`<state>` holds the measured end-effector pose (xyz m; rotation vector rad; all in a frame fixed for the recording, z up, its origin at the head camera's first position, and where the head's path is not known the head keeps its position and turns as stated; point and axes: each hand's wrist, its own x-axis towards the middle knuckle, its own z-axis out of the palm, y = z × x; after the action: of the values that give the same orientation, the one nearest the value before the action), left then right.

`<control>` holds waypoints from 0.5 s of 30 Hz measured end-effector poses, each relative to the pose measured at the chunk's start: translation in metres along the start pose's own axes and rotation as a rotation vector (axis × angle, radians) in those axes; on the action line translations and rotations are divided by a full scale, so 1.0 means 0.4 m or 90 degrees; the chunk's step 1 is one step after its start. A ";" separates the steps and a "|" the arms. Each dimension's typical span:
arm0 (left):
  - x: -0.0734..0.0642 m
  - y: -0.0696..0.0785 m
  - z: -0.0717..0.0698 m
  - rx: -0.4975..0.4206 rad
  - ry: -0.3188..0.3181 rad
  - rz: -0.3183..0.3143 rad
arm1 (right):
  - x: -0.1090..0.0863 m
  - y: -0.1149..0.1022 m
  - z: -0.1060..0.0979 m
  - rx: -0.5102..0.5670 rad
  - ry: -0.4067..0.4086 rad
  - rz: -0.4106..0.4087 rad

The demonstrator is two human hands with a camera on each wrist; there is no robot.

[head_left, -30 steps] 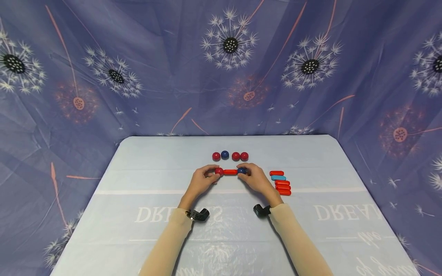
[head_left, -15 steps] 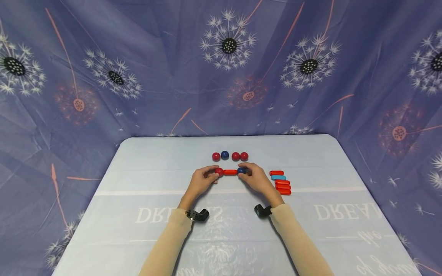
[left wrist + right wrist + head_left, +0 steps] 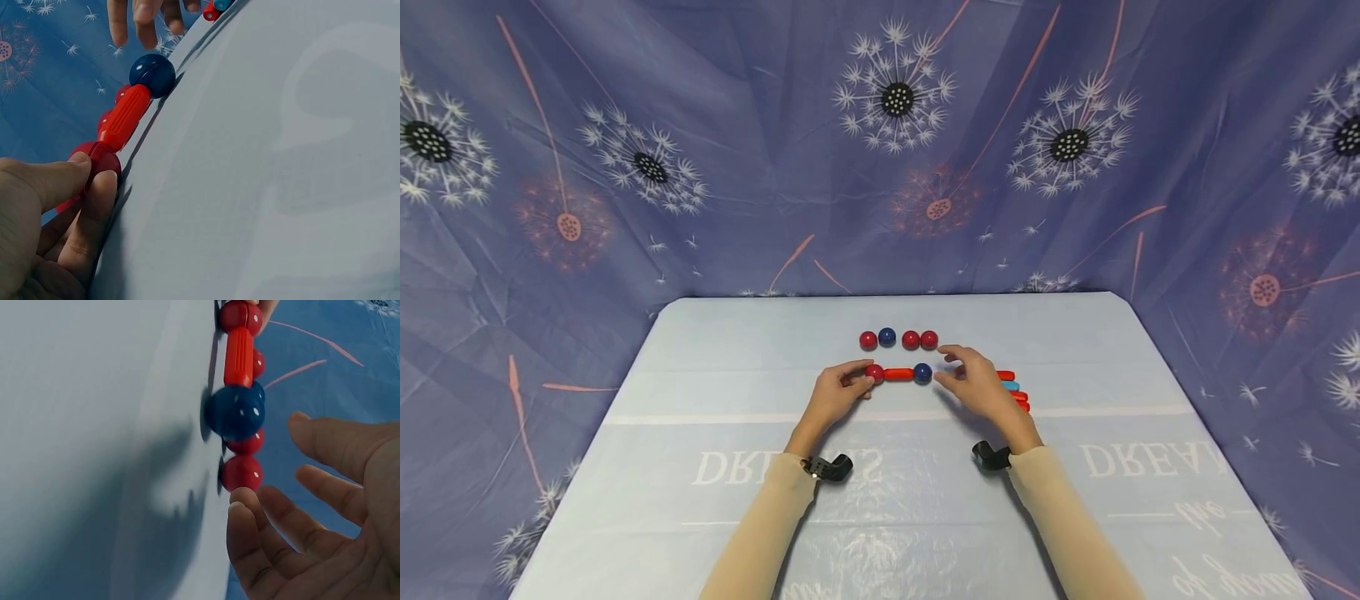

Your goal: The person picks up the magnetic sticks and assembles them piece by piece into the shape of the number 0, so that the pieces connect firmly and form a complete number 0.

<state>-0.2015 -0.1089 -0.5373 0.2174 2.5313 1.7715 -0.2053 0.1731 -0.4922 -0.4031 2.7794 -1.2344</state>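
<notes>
Dandelion-print cloth [image 3: 752,167] backs your pale worktop [image 3: 730,333] | your left hand [image 3: 837,392] pinches the red ball [image 3: 876,370], probably steadying its row | red rod [image 3: 898,375] touching at 3 o'clock, then blue ball [image 3: 922,373] | at its 3 o'clock, your right hand [image 3: 979,383], fingers parted, holds nothing | loose rods [image 3: 1013,387] partly hidden
</notes>
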 end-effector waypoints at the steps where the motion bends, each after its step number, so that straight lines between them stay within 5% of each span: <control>1: 0.000 0.000 0.000 0.000 0.000 -0.001 | -0.004 -0.001 -0.007 -0.009 0.001 -0.004; 15: -0.001 -0.004 0.002 -0.001 0.005 -0.011 | -0.040 0.048 -0.091 -0.057 -0.003 -0.065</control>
<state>-0.2011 -0.1089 -0.5389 0.1875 2.5302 1.7711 -0.2002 0.2160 -0.4824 -0.5614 2.8495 -1.1292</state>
